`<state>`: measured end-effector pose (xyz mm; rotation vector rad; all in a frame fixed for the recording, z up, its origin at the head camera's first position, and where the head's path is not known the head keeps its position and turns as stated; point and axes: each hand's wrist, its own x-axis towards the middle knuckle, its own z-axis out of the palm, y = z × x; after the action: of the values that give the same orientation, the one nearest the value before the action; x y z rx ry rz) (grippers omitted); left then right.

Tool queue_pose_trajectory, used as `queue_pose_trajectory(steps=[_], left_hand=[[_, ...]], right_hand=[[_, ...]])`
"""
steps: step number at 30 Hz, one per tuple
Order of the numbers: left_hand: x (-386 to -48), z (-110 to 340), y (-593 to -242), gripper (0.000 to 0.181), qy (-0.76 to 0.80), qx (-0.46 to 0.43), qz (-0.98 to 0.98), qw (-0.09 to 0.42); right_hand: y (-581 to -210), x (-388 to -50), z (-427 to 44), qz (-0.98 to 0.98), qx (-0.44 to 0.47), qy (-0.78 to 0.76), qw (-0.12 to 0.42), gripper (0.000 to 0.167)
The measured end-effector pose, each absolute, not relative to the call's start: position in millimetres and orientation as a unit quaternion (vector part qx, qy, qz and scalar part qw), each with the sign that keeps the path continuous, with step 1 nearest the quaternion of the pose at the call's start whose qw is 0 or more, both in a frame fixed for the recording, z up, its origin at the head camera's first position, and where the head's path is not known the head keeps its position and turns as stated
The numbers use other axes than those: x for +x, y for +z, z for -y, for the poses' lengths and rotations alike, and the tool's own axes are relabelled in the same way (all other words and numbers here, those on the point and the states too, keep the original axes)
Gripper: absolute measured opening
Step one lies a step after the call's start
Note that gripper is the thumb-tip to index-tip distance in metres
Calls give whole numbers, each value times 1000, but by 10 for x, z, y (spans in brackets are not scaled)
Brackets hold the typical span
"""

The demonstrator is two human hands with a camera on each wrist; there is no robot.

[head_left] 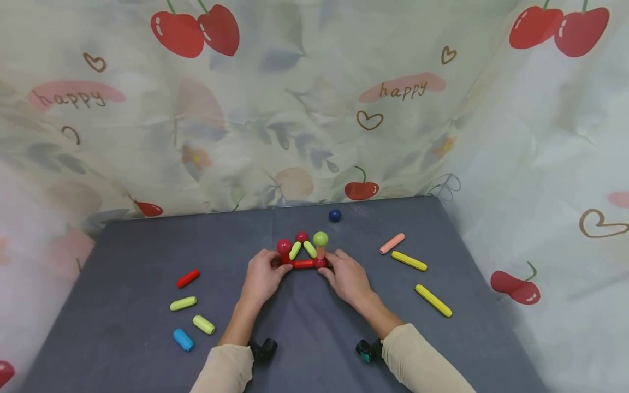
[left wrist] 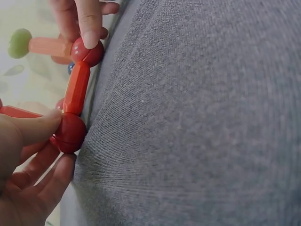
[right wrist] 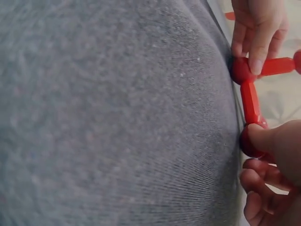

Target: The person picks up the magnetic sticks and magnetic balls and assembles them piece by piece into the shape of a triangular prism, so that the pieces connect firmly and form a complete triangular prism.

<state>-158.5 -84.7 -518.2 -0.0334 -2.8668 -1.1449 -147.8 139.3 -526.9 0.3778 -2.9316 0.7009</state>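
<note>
A small frame of balls and rods sits on the dark cloth in front of me. My left hand (head_left: 261, 277) pinches its near left red ball (left wrist: 71, 133), and my right hand (head_left: 350, 278) pinches the near right red ball (right wrist: 251, 141). A red rod (head_left: 303, 263) joins these two balls. Above the left one, a short red rod bears another red ball (head_left: 284, 246). From the right one rises a salmon rod (left wrist: 49, 47) topped by a green ball (head_left: 321, 239). Two light green rods (head_left: 295, 250) slant back to a rear red ball (head_left: 302, 237).
A dark blue ball (head_left: 335, 215) lies behind the frame. To the left are a red rod (head_left: 188, 278), two light green rods (head_left: 183, 304) and a blue rod (head_left: 184, 340). Rightward lie a salmon rod (head_left: 392, 243) and two yellow rods (head_left: 433, 300). A printed curtain (head_left: 314, 147) hangs behind.
</note>
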Motion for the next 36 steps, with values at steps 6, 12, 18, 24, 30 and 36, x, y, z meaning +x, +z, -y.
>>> queue_pose_trajectory(steps=[6,12,18,24,30,36], left_hand=[[-1589,831,-5164,23,-383,7,923,20],[-1600,835,-5125,29,-387,26,922,16],[-1592,831,-5136,28,-390,30,920,13],[-1585,825,-5142,26,-390,31,920,12],[-1589,807,-5145,26,-392,32,920,3],[-1594,800,-5131,26,-389,30,921,8]], right_hand=[[-5251,-1496,-1376,969,127,204,58,36],[-5231,-1502,-1354,975,142,150,80,41],[-5141,-1448,-1485,987,100,122,41,78],[-5067,-1437,-1912,990,69,120,19,92],[-5111,-1426,-2426,994,40,106,2,94],[-5117,-1373,-2778,993,-1,113,-21,89]])
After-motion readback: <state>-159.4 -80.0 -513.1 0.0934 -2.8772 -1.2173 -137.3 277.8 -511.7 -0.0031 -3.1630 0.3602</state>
